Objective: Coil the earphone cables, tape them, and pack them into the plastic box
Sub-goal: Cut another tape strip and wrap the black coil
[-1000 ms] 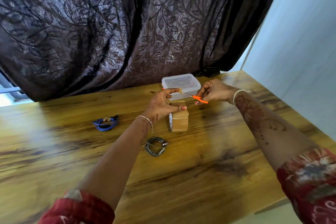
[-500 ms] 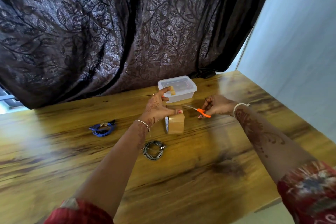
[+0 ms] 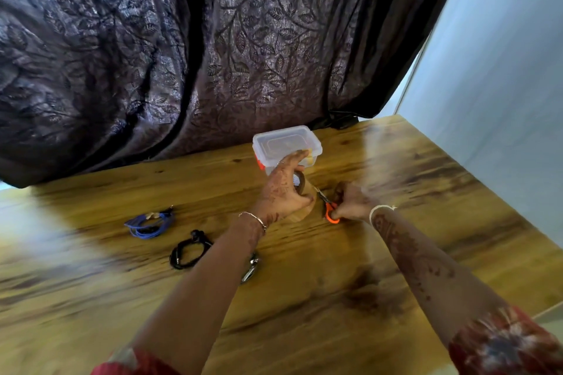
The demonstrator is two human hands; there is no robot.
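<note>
Leftmost, the blue earphone coil and the black earphone coil lie on the table. The left hand grips the tape roll before the lidded plastic box. The right hand clasps the orange scissors just beside.

We count three coiled cables: a blue cable and a black cable left of our left hand, and a third cable half hidden under its forearm. One plastic box sits beyond that hand, which grips one tape roll; our right hand holds one pair of scissors.
</note>
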